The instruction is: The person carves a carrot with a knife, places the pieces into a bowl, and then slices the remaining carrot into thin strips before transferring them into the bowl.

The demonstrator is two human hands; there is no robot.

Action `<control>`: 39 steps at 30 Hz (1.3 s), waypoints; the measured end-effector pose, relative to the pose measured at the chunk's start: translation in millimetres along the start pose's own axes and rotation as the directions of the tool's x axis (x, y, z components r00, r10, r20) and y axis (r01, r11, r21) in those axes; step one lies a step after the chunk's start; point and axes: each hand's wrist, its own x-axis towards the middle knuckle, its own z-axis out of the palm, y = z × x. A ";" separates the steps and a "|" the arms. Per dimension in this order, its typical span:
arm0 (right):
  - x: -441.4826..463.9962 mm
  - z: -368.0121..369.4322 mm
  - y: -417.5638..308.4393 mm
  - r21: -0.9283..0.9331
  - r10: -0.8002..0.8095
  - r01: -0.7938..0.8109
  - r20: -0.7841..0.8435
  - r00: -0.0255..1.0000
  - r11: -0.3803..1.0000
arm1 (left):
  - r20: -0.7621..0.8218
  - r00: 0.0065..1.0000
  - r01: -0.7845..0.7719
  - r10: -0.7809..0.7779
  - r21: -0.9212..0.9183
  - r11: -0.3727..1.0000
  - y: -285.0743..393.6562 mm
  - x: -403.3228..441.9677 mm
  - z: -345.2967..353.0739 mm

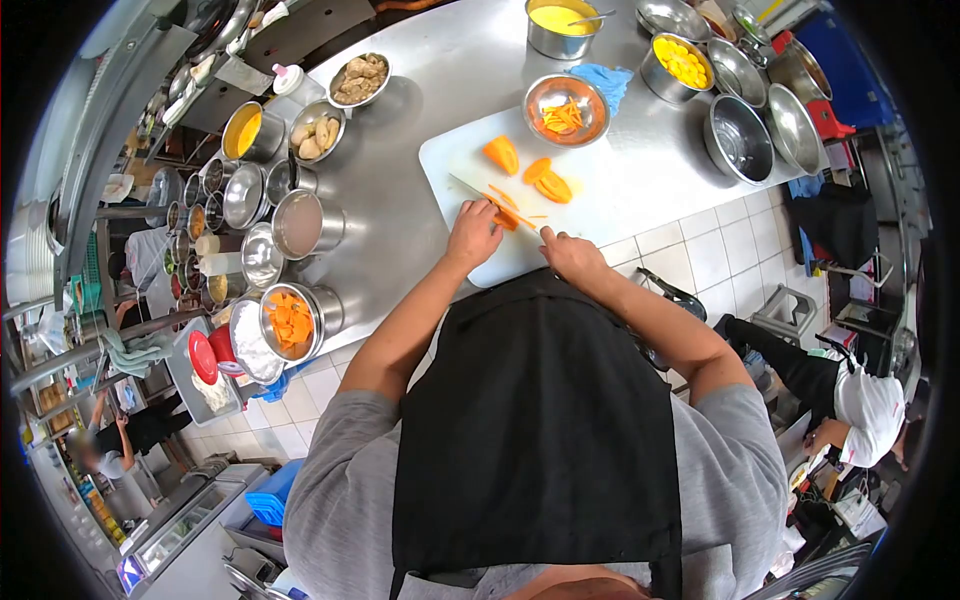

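On the white cutting board [450,160], my left hand [474,235] presses its fingers on a small stack of orange carrot pieces [507,219]. My right hand [570,254] is closed round the handle end of a knife [468,186], whose blade lies diagonally past the stack. Thin orange strips lie beside the blade. Above them on the board are a thick carrot chunk [501,155] and several carrot slices [552,187]. A metal bowl [598,104] with cut orange strips stands at the board's upper right corner.
Metal pots and bowls with food line the left side, including a bowl of orange pieces [289,321]. A pot of yellow liquid [562,20], a blue cloth [606,86] and more bowls [740,140] stand at upper right. Other people are at far left and right.
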 end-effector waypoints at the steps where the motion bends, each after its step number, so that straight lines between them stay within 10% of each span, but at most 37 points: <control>1: 4.1 6.5 2.6 0.022 0.000 0.000 0.004 1.000 1.000 | 0.001 1.000 0.000 0.000 -0.002 1.000 0.1 0.2 0.2; 39: 46.1 22.5 -10.5 -0.010 0.026 -0.026 -0.012 1.000 1.000 | -0.032 0.999 -0.036 0.036 0.003 0.999 -1.1 -6.0 -0.8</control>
